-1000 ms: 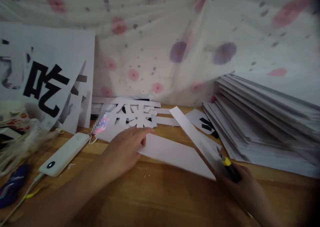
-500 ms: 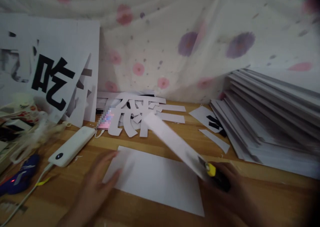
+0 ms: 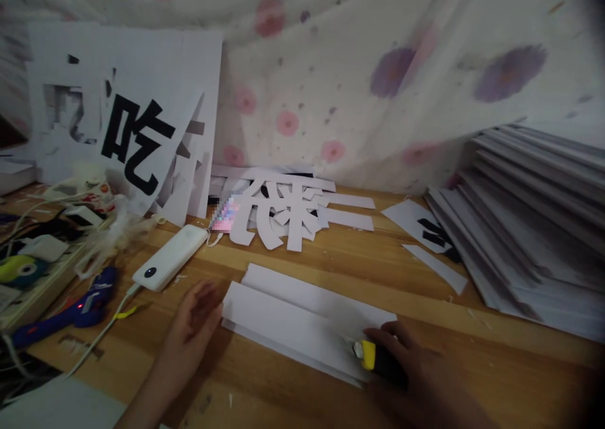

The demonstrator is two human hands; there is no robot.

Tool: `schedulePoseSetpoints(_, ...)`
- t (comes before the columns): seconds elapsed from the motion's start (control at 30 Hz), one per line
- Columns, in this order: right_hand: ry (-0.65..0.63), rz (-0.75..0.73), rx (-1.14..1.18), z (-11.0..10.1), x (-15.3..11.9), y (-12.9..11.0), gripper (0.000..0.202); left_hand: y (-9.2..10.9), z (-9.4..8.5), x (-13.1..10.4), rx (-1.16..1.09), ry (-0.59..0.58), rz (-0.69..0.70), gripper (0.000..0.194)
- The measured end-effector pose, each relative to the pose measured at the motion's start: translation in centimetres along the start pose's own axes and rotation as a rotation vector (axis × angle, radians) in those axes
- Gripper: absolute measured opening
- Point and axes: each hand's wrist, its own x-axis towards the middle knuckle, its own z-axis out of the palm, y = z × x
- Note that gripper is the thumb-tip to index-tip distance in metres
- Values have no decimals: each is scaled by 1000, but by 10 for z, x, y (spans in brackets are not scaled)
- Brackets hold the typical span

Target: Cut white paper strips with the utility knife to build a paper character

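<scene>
The right hand (image 3: 416,369) wraps its fingers around a yellow-and-black cutter (image 3: 378,360), while the left hand (image 3: 191,322), fingers parted, grasps nothing visible beside a white strip (image 3: 283,322) overlapping a white sheet (image 3: 326,293), where insufficient pressure could cause skidding, before cut-out lettering (image 3: 294,218).

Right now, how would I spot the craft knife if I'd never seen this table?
Start at the wooden table, where a white sheet lies between the two hands with a white strip over it. At the sheet's right end, the right hand holds the craft knife. Its bright yellow front and black handle set it apart from the plain white paper beside it.
</scene>
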Motion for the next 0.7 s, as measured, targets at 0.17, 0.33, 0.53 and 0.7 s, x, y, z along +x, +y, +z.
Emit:
schedulePoseSetpoints(0.17, -26, 10, 28, 5, -4, -1, 48, -11, 11, 2, 130, -100, 62, 63)
schedulePoseSetpoints(0.33, -76, 2, 39, -1, -5, 4, 54, -20, 5, 3, 319, -89, 147, 62)
schedulePoseSetpoints(0.53, -73, 38, 1, -17, -13, 15, 54, -6, 5, -11, 482, -38, 316, 52)
schedulePoseSetpoints(0.7, -15, 45, 56, -20, -15, 35, 49, 16, 26, -22, 654, -529, 756, 47)
